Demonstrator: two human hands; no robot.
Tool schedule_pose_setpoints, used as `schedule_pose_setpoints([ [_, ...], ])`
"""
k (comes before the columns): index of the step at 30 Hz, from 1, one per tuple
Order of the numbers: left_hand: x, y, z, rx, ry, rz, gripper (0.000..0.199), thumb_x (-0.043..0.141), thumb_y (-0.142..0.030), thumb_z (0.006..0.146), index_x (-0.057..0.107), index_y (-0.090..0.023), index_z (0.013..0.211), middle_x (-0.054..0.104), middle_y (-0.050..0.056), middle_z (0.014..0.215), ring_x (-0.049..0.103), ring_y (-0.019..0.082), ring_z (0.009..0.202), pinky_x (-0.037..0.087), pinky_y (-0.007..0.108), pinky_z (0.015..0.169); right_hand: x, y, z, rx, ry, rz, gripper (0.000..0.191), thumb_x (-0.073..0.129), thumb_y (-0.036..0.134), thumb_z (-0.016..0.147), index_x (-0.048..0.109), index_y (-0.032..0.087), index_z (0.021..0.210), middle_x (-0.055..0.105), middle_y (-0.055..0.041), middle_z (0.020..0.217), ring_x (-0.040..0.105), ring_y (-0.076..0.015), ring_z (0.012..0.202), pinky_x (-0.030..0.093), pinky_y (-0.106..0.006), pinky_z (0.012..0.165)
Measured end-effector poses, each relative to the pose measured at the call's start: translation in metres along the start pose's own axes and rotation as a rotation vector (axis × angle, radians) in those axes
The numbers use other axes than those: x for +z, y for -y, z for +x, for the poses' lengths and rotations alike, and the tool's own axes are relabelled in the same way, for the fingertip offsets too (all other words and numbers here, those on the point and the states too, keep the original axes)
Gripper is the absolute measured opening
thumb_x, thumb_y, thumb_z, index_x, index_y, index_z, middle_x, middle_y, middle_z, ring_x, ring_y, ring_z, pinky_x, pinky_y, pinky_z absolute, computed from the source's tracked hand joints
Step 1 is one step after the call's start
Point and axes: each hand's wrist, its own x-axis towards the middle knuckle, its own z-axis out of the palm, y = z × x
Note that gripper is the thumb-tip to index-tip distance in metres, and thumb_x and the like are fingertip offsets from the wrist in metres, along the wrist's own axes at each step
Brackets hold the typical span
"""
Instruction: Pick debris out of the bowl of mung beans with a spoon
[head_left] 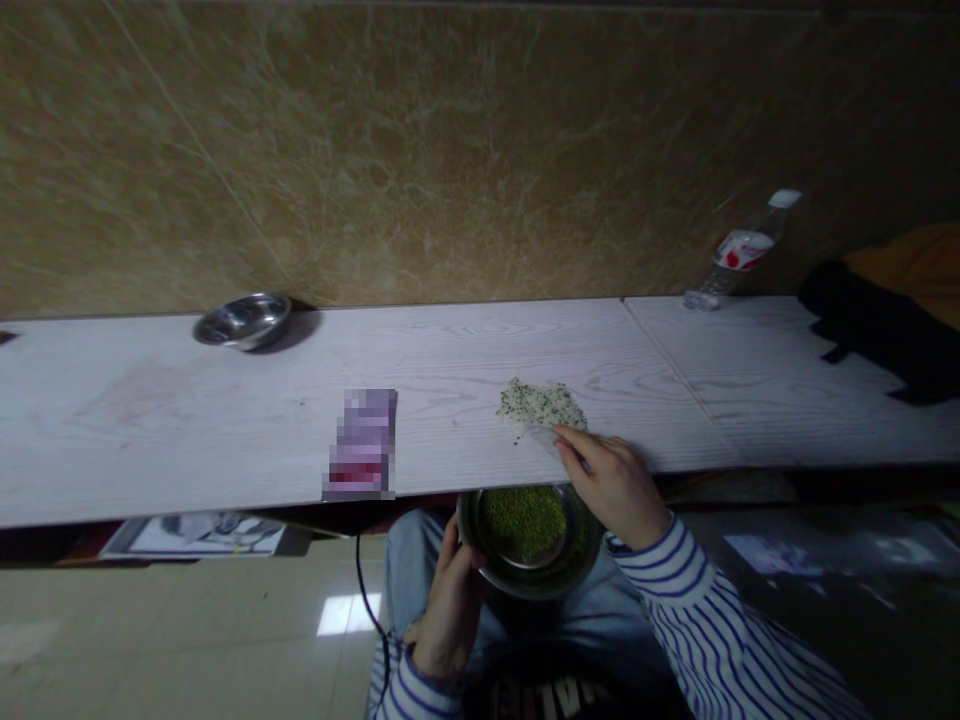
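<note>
My left hand grips the left rim of a steel bowl, held over my lap just below the table's front edge. Small green beans, like mung beans, lie inside it. My right hand is closed in a pinch above the bowl's right side, at the table edge. From its fingertips a small translucent piece, like clear plastic, points left; its exact kind is unclear. Right beyond it, a loose patch of white grains mixed with green beans is spread on the white tabletop.
An empty steel bowl stands tilted-looking at the back left. A blurred-out phone-like slab lies near the front edge, a black cable below it. At the right are a plastic bottle and dark cloth. A wall closes the back.
</note>
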Motion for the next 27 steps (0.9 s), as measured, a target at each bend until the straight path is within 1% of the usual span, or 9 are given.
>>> schedule_pose_setpoints([
  [5,0.0,-0.001,-0.004,0.002,-0.006,-0.009,0.059,0.057,-0.014,0.065,0.056,-0.03,0.123,0.063,0.004,0.12,0.056,0.026,0.105,0.046,0.031,0.075,0.006,0.008,0.004,-0.056,0.03,-0.088,0.028,0.046,0.02,0.093,0.065,0.019,0.112,0.074,-0.0074,0.091,0.067,-0.0185,0.08,0.044,-0.031,0.075],
  [8,-0.002,-0.001,-0.006,0.01,0.012,-0.014,0.06,0.055,-0.014,0.067,0.055,-0.031,0.124,0.061,0.003,0.124,0.055,0.025,0.106,0.046,0.03,0.076,0.007,0.013,0.007,-0.075,0.054,-0.127,0.027,0.046,0.019,0.093,0.065,0.02,0.112,0.074,-0.0059,0.086,0.065,-0.0181,0.078,0.04,-0.031,0.071],
  [12,-0.003,-0.002,-0.006,0.015,0.026,0.008,0.063,0.052,-0.014,0.069,0.049,-0.03,0.129,0.059,0.004,0.126,0.054,0.024,0.105,0.046,0.028,0.072,0.005,0.016,0.004,-0.105,0.069,-0.129,0.026,0.046,0.019,0.093,0.066,0.02,0.111,0.072,-0.0041,0.081,0.063,-0.0181,0.076,0.037,-0.032,0.07],
  [15,-0.003,-0.003,-0.004,0.028,0.036,0.013,0.064,0.053,-0.015,0.07,0.048,-0.028,0.131,0.058,0.005,0.128,0.053,0.025,0.107,0.046,0.028,0.069,0.002,0.015,0.0,-0.143,0.071,-0.094,0.024,0.048,0.02,0.093,0.066,0.021,0.109,0.072,-0.0034,0.083,0.062,-0.0177,0.077,0.036,-0.031,0.072],
  [18,-0.002,-0.004,-0.002,0.033,0.04,-0.007,0.066,0.056,-0.014,0.068,0.047,-0.029,0.132,0.058,0.005,0.128,0.053,0.026,0.109,0.047,0.029,0.073,0.003,0.013,0.0,-0.153,0.045,-0.063,0.023,0.049,0.019,0.093,0.065,0.021,0.109,0.072,-0.0035,0.085,0.062,-0.0177,0.078,0.036,-0.031,0.072],
  [21,-0.003,-0.004,-0.003,0.038,0.025,-0.004,0.067,0.056,-0.014,0.067,0.049,-0.029,0.132,0.06,0.005,0.125,0.054,0.025,0.105,0.048,0.03,0.075,0.007,0.015,0.003,-0.155,0.026,-0.063,0.023,0.051,0.015,0.091,0.066,0.02,0.109,0.072,-0.0041,0.084,0.062,-0.0185,0.079,0.036,-0.032,0.072],
  [27,-0.009,-0.005,-0.006,0.027,0.003,0.017,0.063,0.058,-0.014,0.067,0.052,-0.029,0.128,0.063,0.003,0.116,0.056,0.021,0.094,0.045,0.027,0.067,0.012,0.023,-0.004,-0.254,0.105,0.049,0.026,0.05,0.011,0.091,0.063,0.021,0.111,0.073,-0.0034,0.089,0.061,-0.0183,0.085,0.037,-0.034,0.076],
])
